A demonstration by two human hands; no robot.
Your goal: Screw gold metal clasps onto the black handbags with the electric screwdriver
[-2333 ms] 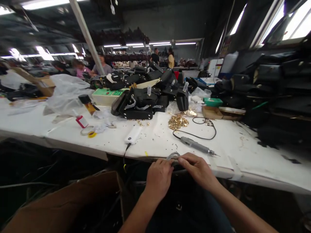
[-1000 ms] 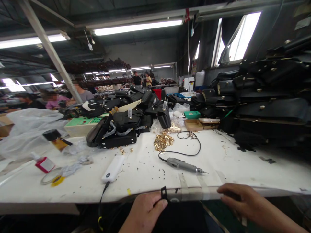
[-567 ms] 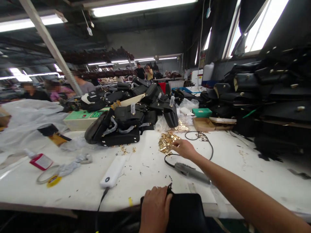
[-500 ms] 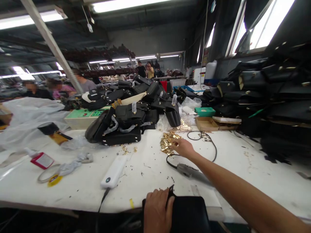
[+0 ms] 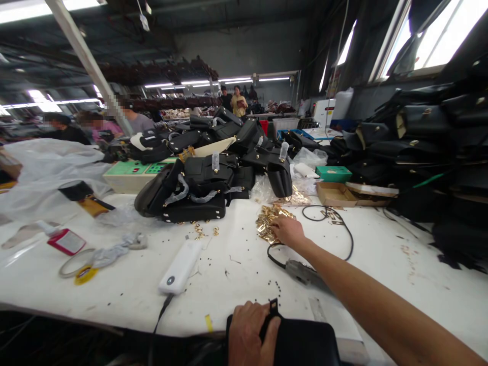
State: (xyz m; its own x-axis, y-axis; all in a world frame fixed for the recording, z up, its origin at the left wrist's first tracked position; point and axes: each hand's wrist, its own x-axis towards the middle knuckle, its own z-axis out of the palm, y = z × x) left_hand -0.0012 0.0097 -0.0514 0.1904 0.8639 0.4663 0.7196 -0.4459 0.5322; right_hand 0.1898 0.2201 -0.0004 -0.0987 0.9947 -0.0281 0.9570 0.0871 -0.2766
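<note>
Left hand (image 5: 251, 333) grips bag (image 5: 307, 341) at table edge (image 5: 114, 311).

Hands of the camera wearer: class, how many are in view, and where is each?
2. The left hand holds a black bag at the near edge of the table; the right hand touches the pile of gold fittings farther out. Neither is hidden.

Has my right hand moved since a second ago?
Yes. The right hand left the near edge of the table and went forward past the corded tool to the pile of gold fittings, which it now touches.
</note>
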